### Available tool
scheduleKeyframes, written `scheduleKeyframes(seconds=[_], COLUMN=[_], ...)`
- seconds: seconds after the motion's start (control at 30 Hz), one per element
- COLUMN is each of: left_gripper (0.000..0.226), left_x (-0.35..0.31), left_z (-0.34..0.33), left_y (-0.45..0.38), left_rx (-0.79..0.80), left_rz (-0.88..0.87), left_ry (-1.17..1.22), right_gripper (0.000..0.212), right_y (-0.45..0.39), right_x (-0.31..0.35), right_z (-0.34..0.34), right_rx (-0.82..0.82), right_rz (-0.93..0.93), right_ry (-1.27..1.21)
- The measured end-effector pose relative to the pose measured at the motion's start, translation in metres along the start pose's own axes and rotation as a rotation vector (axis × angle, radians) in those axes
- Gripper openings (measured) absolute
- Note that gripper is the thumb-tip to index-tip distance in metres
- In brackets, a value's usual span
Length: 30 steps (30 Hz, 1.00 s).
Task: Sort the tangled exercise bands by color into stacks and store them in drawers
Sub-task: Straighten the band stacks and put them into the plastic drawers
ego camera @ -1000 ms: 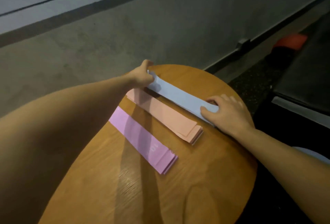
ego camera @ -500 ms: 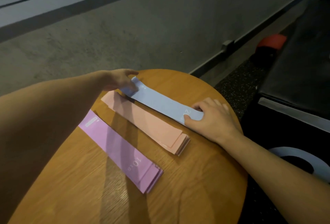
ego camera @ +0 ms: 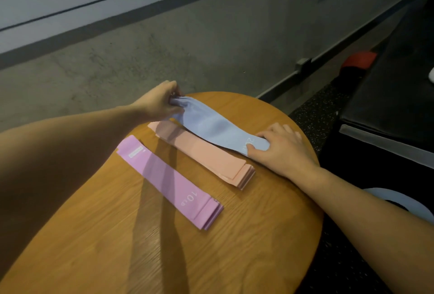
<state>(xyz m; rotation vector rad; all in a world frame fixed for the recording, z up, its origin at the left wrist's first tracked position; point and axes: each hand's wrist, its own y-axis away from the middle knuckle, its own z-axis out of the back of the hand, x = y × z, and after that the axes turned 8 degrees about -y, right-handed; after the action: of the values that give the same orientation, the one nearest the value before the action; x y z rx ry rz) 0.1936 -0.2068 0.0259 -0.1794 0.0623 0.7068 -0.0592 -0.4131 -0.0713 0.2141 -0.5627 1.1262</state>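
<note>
From my head view, my left hand (ego camera: pixel 162 102) bunches the far end of the blue band (ego camera: pixel 211 127), and my right hand (ego camera: pixel 279 148) presses the near end to the counter (ego camera: pixel 270 235). It looks light, soft and stretchy, best gripped at both ends. The peach stack (ego camera: pixel 204 155) and pink stack (ego camera: pixel 169 181) lie beside it.

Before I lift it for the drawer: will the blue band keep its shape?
Probably not. The blue band bunches where the left hand grips it and sags toward the right hand, so it looks floppy and light.
</note>
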Motion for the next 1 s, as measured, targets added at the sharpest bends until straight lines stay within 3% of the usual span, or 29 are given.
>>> scheduleKeyframes(seconds=[0.2,0.37,0.47,0.6,0.77,1.0], left_gripper=[0.026,0.026,0.029,0.062,0.048,0.039], left_x=[-0.003,-0.005,0.000,0.015,0.032,0.045], left_z=[0.021,0.033,0.040,0.048,0.055,0.044], left_y=[0.035,0.070,0.098,0.152,0.261,0.434], left_rx=[-0.186,-0.272,-0.293,-0.329,-0.385,-0.365], left_rz=[-0.072,-0.080,-0.093,-0.054,0.090,0.254], left_ry=[0.014,0.047,0.104,0.148,0.093,0.119], right_gripper=[0.035,0.056,0.040,0.027,0.031,0.031], right_y=[0.004,0.008,0.012,0.019,0.035,0.066], right_x=[0.005,0.006,0.014,0.043,0.096,0.174], right_z=[0.005,0.010,0.022,0.046,0.051,0.002], right_rx=[0.036,0.064,0.030,-0.006,0.133,0.382], right_rz=[-0.049,-0.097,0.015,0.205,0.474,0.824], right_ry=[-0.142,-0.284,-0.349,-0.325,-0.227,-0.123])
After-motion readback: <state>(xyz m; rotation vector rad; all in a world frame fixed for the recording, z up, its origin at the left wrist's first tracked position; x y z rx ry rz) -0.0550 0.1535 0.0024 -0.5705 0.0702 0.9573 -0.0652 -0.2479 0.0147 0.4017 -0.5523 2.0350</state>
